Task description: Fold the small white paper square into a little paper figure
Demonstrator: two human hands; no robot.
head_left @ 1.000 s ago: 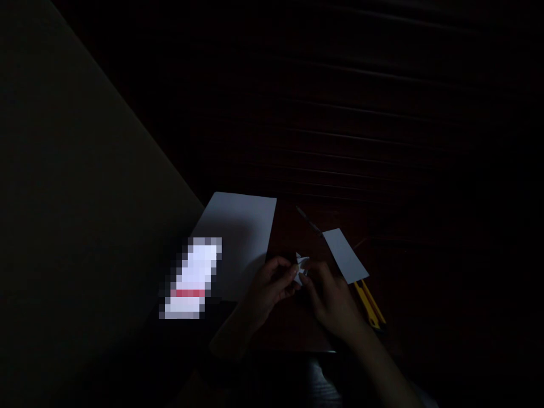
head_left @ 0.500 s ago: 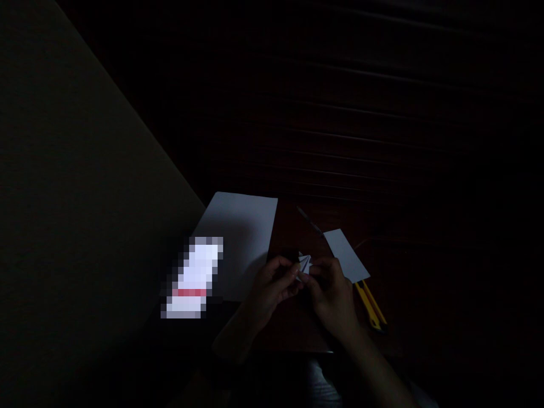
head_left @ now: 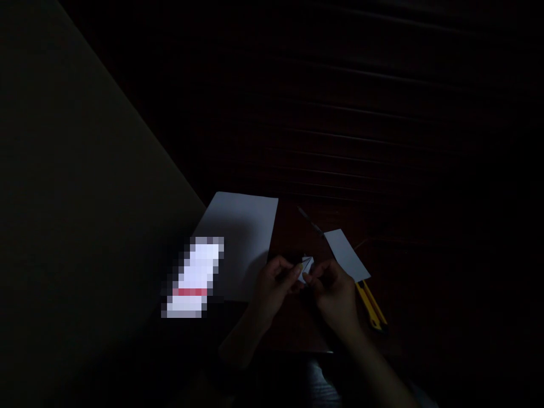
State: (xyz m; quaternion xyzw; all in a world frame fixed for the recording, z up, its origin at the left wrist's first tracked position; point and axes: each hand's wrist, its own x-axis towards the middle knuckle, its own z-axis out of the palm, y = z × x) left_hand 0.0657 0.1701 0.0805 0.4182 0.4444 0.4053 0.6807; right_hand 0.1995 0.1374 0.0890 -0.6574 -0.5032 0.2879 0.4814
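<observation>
Paper (head_left: 306,265) folding (dim light).
Left hand (head_left: 274,286) and right hand (head_left: 334,294) are pinching it together, creasing; firm pressing next.

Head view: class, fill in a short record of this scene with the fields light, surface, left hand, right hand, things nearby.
light: very dim, much lost in shadow
surface: dark wooden table
left hand: pinches the small folded white paper from the left
right hand: pinches the same paper from the right
things nearby: large white sheet left of the hands; small white strip to the right; yellow utility knife below the strip; thin dark tool, too dim to identify
</observation>
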